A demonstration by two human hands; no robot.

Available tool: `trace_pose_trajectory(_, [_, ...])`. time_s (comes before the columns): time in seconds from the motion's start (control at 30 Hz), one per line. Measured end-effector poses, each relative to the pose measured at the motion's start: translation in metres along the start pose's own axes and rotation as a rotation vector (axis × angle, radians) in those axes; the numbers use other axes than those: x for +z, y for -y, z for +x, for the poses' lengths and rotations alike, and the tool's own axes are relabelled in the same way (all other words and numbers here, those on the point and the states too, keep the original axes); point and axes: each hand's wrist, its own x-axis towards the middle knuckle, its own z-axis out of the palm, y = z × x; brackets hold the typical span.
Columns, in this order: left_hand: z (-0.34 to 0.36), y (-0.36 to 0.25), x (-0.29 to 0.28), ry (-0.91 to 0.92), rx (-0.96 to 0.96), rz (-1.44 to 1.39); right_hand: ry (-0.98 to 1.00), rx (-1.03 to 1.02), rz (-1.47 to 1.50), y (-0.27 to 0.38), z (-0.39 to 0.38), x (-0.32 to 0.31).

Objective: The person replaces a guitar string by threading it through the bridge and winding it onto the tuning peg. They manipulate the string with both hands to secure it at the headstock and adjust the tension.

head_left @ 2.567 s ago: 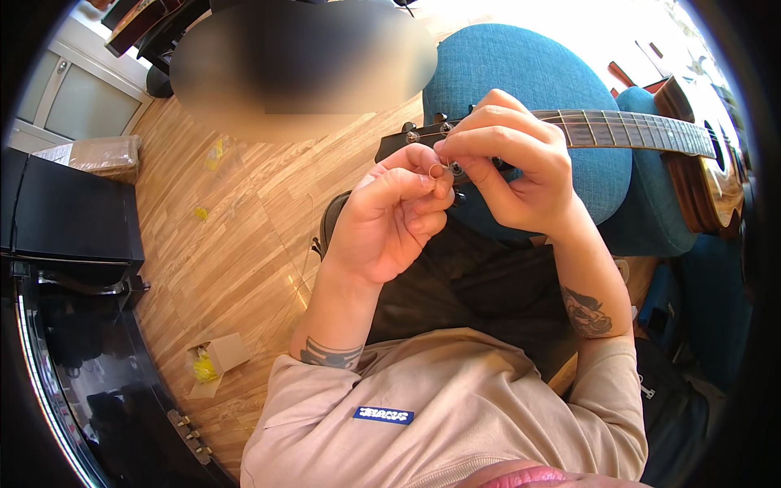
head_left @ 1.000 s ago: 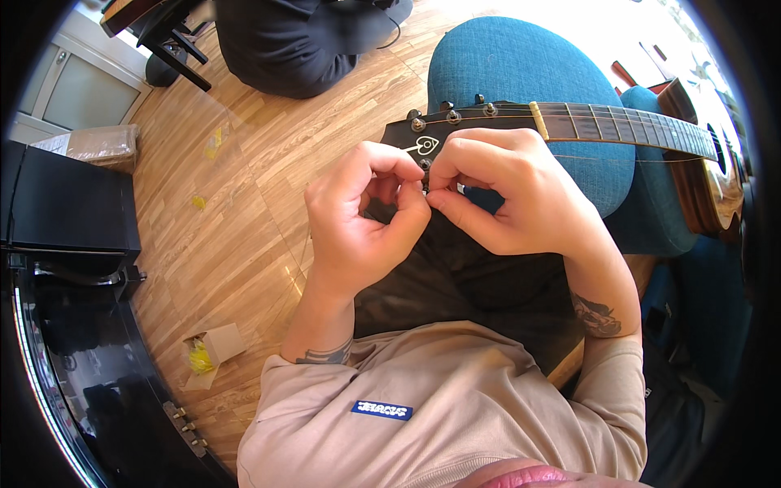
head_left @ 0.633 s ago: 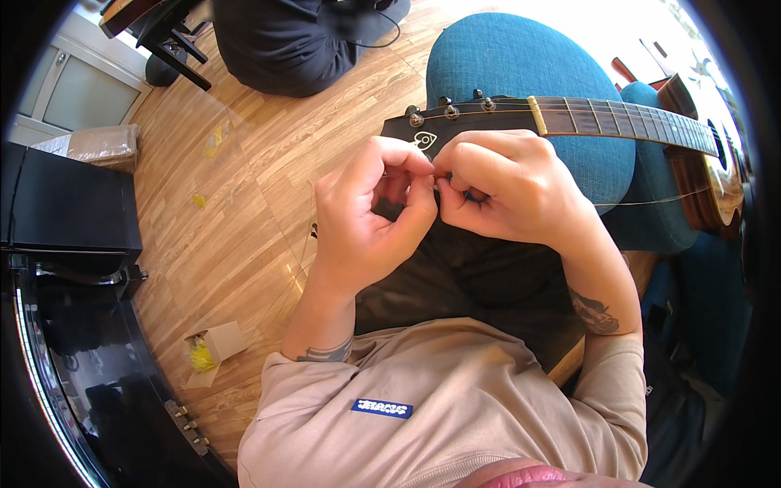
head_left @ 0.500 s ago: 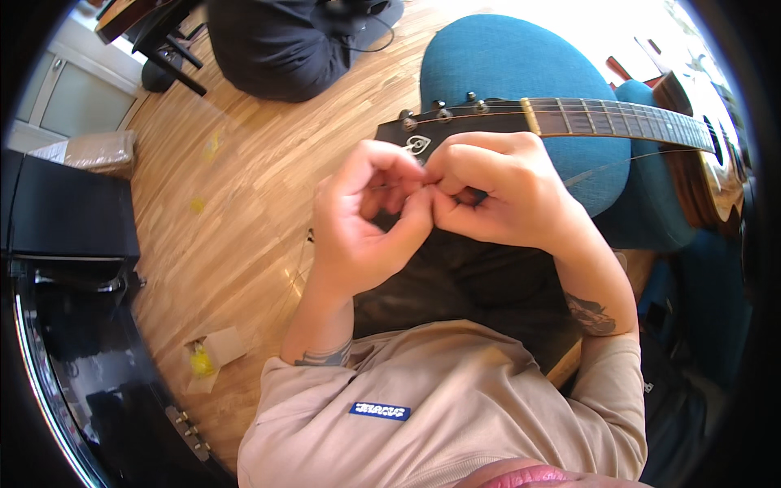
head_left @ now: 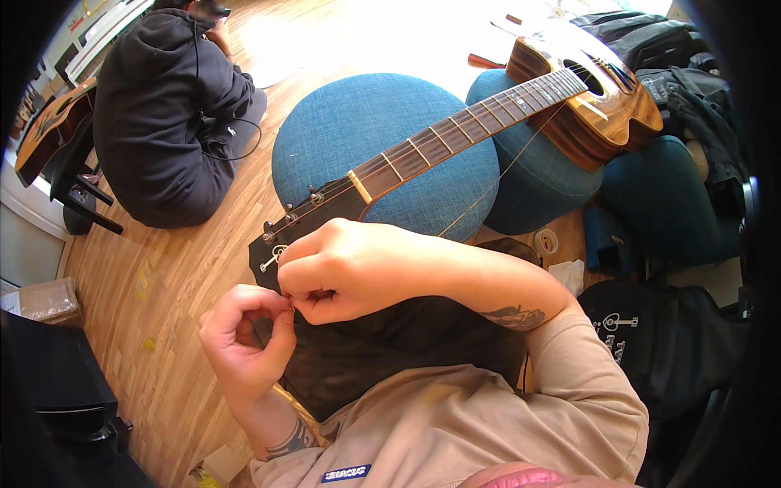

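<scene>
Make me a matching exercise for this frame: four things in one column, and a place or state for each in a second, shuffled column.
Things:
1. guitar neck
2. person in dark hoodie
3. left hand
4. guitar body

Places or states:
A. sitting on the wooden floor, upper left
B. lying across the big round blue cushion
C. resting on the farther blue cushion
D. thumb and forefinger pinched, meeting the right hand

Pairs: 1-B, 2-A, 3-D, 4-C

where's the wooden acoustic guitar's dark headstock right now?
Head view, centre: the dark headstock lies just left of the right hand, above the left hand, beside the round teal pouf.
</scene>
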Motion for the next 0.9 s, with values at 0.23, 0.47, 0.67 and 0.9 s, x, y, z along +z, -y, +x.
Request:
trace_pose_trajectory(0.23, [0.003, 0.004, 0.008, -0.111, -0.063, -0.309, -0.047, -0.202, -0.193, -0.006, -0.006, 0.007])
trace_pose_trajectory(0.47, [0.014, 0.015, 0.015, -0.106, -0.170, -0.470, -0.054, -0.391, -0.442, -0.007, -0.007, 0.003])
trace_pose_trajectory(0.67, [0.019, 0.022, 0.027, -0.218, -0.146, -0.457, -0.037, -0.416, -0.551, 0.000, -0.008, 0.005])
trace_pose_trajectory(0.9, [0.012, 0.026, 0.030, -0.336, -0.154, -0.376, 0.010, -0.411, -0.563, -0.005, -0.010, 0.011])
